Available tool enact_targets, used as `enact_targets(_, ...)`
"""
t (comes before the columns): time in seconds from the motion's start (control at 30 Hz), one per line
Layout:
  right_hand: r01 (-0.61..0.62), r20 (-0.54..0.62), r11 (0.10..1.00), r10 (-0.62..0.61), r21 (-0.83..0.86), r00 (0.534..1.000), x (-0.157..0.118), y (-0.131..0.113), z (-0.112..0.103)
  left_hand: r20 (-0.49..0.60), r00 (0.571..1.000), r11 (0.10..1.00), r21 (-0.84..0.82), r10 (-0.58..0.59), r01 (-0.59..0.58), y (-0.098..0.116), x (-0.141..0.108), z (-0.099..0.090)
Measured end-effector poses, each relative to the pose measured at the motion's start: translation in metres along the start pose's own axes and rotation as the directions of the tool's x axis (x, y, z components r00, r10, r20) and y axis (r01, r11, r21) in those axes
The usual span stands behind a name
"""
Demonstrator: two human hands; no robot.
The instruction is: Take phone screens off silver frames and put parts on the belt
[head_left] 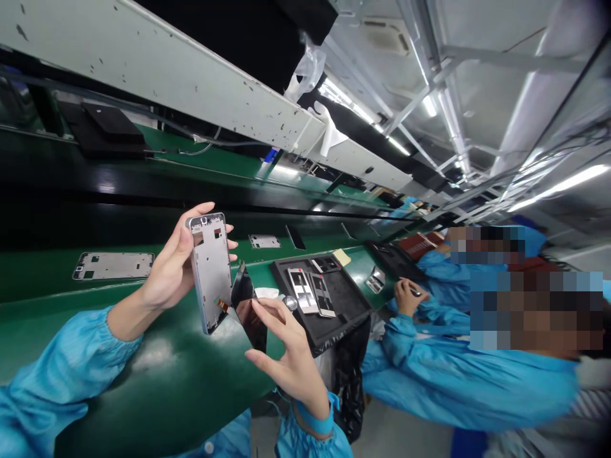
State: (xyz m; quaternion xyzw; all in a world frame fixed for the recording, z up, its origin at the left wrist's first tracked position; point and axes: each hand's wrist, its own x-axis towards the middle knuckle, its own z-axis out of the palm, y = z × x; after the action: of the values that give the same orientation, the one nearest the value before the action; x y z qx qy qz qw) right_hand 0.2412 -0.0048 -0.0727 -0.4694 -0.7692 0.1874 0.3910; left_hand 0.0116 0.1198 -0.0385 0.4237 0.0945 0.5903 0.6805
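My left hand (179, 261) is closed around the edges of a silvery phone frame (210, 273), held upright above the green bench. Beside the frame's lower right side is a dark, glossy phone screen (251, 312), tilted. A small orange-brown flex cable (222, 305) shows between frame and screen. My right hand (286, 343) holds the screen, index finger on its dark face and thumb near its lower edge; the other fingers' grip is partly hidden. A second phone frame (113, 266) lies flat on the bench at left.
A black foam tray (344, 292) with several phone parts sits right of my hands. Beyond lie another frame (265, 241) and a dark panel (295, 237). A painted beam (191, 70) crosses overhead. Co-workers in blue sleeves (429, 369) sit at right.
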Motion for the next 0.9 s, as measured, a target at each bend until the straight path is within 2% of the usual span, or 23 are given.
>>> enact_targets(0.1, 0.006, 0.015, 1.0, -0.006, 0.008, 1.0, 0.006, 0.0, 0.003, 0.05, 0.999, 1.0, 0.026, 0.016, -0.017, -0.001, -0.001, -0.002)
enact_targets(0.2, 0.022, -0.002, 0.998, -0.022, 0.063, 1.0, 0.012, 0.001, 0.013, 0.164, 0.986, 0.993, 0.116, 0.018, -0.038, -0.003, 0.0, -0.007)
enact_targets(0.33, -0.003, -0.064, 0.98, 0.016, 0.201, 0.998, 0.014, 0.006, 0.03, 0.287, 0.954, 0.967, 0.21, 0.081, -0.145, -0.004, 0.005, -0.014)
enact_targets(0.5, -0.045, -0.042, 0.955, 0.059, 0.292, 0.997, 0.002, 0.011, 0.028, 0.217, 0.974, 0.966, 0.229, 0.07, -0.12, 0.001, 0.01, -0.019)
enact_targets(0.63, -0.05, -0.025, 0.959, 0.059, 0.278, 0.998, 0.003, 0.011, 0.03, 0.233, 0.97, 0.967, 0.227, 0.062, -0.116, 0.003, 0.009, -0.017)
enact_targets(0.9, -0.027, -0.205, 0.907, 0.124, 0.42, 0.971, 0.021, 0.012, 0.078, 0.183, 0.983, 0.902, 0.429, -0.025, -0.056, -0.002, 0.0, -0.007)
